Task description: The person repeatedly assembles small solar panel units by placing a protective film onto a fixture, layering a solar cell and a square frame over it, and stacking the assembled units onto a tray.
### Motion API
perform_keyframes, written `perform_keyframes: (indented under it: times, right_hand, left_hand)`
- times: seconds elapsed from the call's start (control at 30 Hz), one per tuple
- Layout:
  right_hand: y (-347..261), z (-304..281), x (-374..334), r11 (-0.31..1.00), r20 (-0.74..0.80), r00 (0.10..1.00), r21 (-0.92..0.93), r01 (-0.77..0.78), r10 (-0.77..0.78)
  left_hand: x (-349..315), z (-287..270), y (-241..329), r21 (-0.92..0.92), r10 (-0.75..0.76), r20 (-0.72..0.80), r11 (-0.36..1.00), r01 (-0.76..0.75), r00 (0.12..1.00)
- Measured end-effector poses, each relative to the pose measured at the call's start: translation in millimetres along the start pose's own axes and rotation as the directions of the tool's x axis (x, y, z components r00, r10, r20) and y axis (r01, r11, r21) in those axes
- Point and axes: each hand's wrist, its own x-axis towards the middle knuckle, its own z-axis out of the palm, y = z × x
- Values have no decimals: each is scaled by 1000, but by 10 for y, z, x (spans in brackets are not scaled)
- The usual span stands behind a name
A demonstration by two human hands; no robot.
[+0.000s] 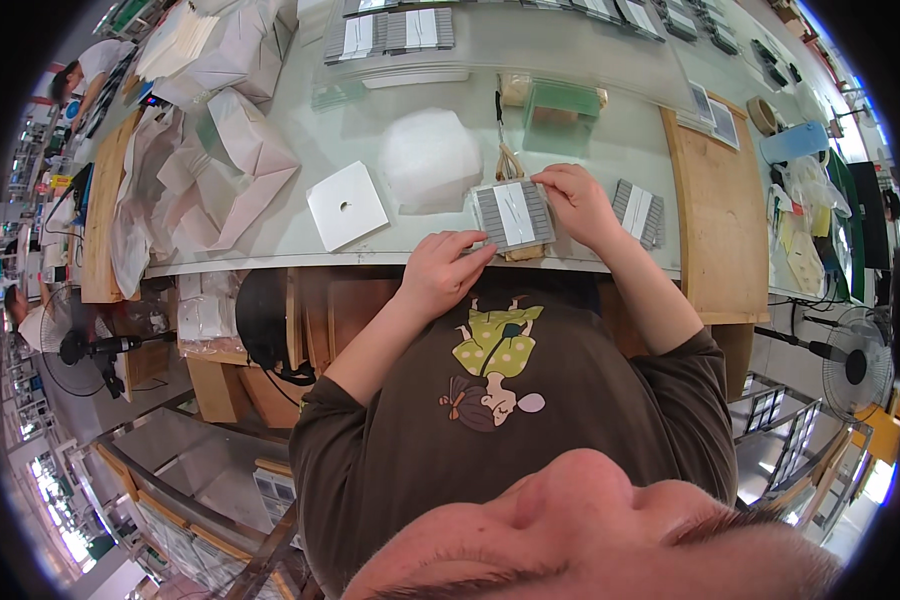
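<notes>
A flat bundle of grey strips with a white paper band [513,215] lies near the table's front edge, on a tan piece [527,254] that shows under its near side. My left hand [445,268] has its fingertips on the bundle's near left corner. At its far right corner, the fingers of my right hand [576,204] are bent and pinch the edge. A similar banded grey bundle [637,213] rests right of my right hand. Left of the held bundle are a pile of thin white translucent sheets [432,160] and a white square card with a small hole [348,220].
Behind the bundle stands a green translucent box [560,118]. A clear raised shelf [510,62] carries more banded bundles. Crumpled white wrapping [240,160] covers the table's left side. A wooden board [715,220] lies to the right. Fans stand on both sides; another person [95,75] is far left.
</notes>
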Motion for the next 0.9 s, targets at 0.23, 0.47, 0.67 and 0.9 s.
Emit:
perform_keyframes:
  times: [0.23,0.47,0.67,0.9]
  right_hand:
    - [-48,22,-8,1000,-16,1000,-4,17,-17]
    - [-7,-138,-90,1000,-142,990,2,-12,12]
    - [143,-200,-155,990,-127,984,76,-119,128]
    - [113,-204,-204,977,-155,974,167,-137,163]
  left_hand:
    - [-31,-10,37,31,-24,-4,999,24,1000]
    - [-120,-462,-208,131,-184,-56,973,190,981]
    - [-309,-1197,-697,395,-702,118,682,616,702]
    - [-319,-1456,-976,-68,-864,179,467,882,471]
